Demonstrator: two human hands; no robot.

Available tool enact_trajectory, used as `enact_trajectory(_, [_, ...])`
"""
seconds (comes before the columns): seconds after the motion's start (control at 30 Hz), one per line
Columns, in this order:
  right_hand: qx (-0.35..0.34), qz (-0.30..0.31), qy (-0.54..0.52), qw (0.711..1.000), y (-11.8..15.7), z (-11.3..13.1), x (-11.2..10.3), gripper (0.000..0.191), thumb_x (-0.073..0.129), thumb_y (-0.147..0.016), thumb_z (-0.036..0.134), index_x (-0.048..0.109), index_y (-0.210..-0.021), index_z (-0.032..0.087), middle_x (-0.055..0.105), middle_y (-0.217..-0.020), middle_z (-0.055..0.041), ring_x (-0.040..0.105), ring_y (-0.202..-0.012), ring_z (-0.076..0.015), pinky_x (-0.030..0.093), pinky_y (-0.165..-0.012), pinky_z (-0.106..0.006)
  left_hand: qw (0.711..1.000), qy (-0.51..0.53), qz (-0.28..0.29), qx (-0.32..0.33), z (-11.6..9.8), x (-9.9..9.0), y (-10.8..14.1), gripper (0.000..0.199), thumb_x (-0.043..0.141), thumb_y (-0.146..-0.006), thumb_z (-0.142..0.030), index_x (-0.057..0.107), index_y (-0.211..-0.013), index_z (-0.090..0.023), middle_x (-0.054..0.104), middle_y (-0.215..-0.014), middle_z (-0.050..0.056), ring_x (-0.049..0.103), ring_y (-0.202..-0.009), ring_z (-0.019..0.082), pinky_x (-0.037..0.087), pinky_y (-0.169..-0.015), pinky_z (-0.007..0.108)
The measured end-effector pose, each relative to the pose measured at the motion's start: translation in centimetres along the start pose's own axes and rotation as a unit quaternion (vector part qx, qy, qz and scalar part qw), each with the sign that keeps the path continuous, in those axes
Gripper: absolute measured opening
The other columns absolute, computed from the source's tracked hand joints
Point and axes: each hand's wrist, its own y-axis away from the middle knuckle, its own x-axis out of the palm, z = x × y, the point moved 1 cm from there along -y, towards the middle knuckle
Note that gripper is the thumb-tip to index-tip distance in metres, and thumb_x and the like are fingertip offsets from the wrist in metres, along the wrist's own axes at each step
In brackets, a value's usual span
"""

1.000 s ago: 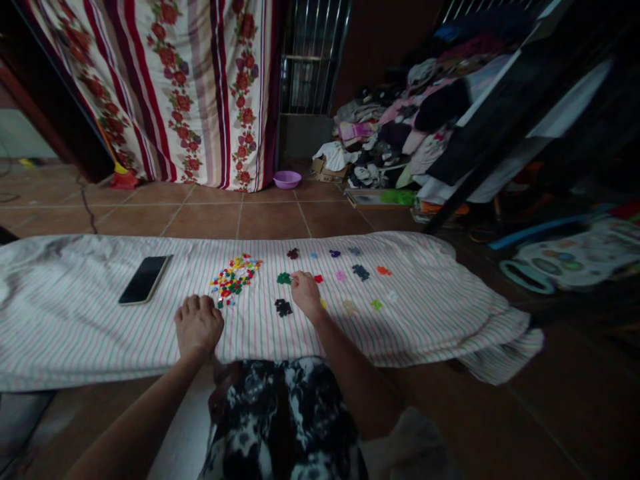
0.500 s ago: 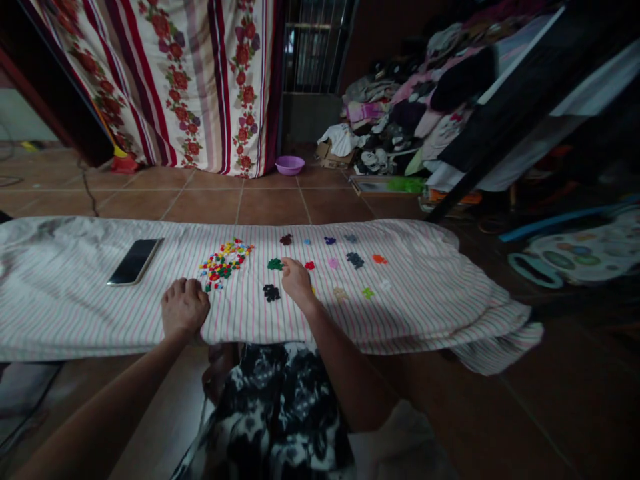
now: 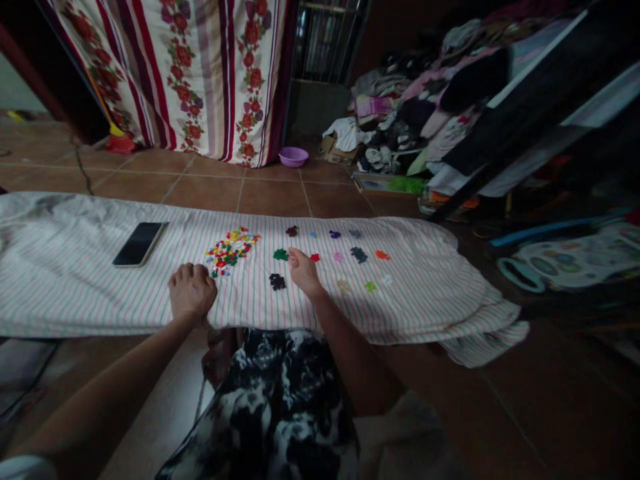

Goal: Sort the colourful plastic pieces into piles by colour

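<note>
My left hand (image 3: 191, 291) rests on the striped cloth (image 3: 125, 303), fingers curled, beside the mixed pile of small coloured pieces (image 3: 233, 249). Whether anything is under those fingers is hidden. My right hand (image 3: 304, 272) is closed in a pinch just right of the green pieces (image 3: 281, 255); what it holds, if anything, is too small to name. Around it lie separate small heaps: black (image 3: 277, 281), dark red (image 3: 291, 231), red (image 3: 315, 257), pink (image 3: 338, 256), dark grey (image 3: 359, 255), orange (image 3: 383, 255), beige (image 3: 343, 286) and lime green (image 3: 370, 287).
A phone (image 3: 140, 245) lies on the cloth at the left. Beyond, on the tiled floor, are a purple basin (image 3: 293, 157), a red dustpan (image 3: 121, 142) and piled clothes (image 3: 400, 113). A curtain (image 3: 210, 80) hangs behind.
The camera view has shifted slightly, so the cloth and heaps sit higher in the picture. Both hands keep nearly the same places relative to the coloured pieces.
</note>
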Motion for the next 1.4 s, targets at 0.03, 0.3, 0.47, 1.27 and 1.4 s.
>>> enact_trajectory(0.03, [-0.001,0.001,-0.012,1.0,0.1,-0.2,0.0,0.047,0.039,-0.079,0.005,0.06,-0.119,0.018,0.067,-0.113,-0.008,0.064,-0.102,-0.017,0.049,-0.093,-0.033,1.0,0.002,-0.001,-0.001,0.0,0.0,0.0,0.03,0.034,-0.085,-0.03,0.057,-0.097,-0.016,0.056,-0.104,0.013,0.048,-0.104,0.026,0.035,-0.088,0.041])
enact_trajectory(0.3, [-0.036,-0.089,0.041,0.995,0.2,2.3,-0.4,0.035,0.04,-0.08,0.011,0.068,-0.101,0.017,0.068,-0.1,-0.0104,0.061,-0.099,-0.0222,0.047,-0.094,-0.039,1.0,0.019,-0.007,-0.002,0.2,0.2,0.0,0.031,0.034,-0.084,-0.028,0.057,-0.099,-0.014,0.055,-0.11,0.016,0.045,-0.112,0.029,0.033,-0.092,0.044])
enact_trajectory(0.47, [-0.107,-0.048,0.061,0.991,0.2,6.4,2.3,0.033,0.04,-0.081,0.011,0.069,-0.096,0.018,0.066,-0.098,-0.0084,0.06,-0.095,-0.02,0.046,-0.092,-0.035,0.999,0.028,-0.013,-0.005,0.3,0.5,0.0,0.031,0.035,-0.084,-0.028,0.057,-0.1,-0.014,0.056,-0.11,0.016,0.046,-0.113,0.03,0.032,-0.095,0.045])
enact_trajectory(1.27, [-0.119,0.054,0.176,0.976,4.9,12.4,10.1,0.021,0.063,-0.084,0.038,0.066,-0.104,0.03,0.055,-0.102,-0.0035,0.053,-0.097,-0.0178,0.045,-0.085,-0.029,0.999,0.046,-0.002,0.0,0.4,0.2,0.1,0.033,0.034,-0.086,-0.03,0.055,-0.104,-0.01,0.054,-0.12,0.022,0.044,-0.121,0.034,0.031,-0.101,0.048])
enact_trajectory(1.4, [-0.133,0.064,0.19,0.971,4.9,12.7,10.2,0.02,0.063,-0.084,0.035,0.066,-0.104,0.031,0.053,-0.103,-0.0036,0.052,-0.098,-0.0178,0.044,-0.087,-0.03,0.999,0.044,-0.007,0.002,0.4,0.4,0.1,0.033,0.035,-0.085,-0.03,0.055,-0.104,-0.012,0.055,-0.119,0.021,0.043,-0.122,0.033,0.031,-0.101,0.049])
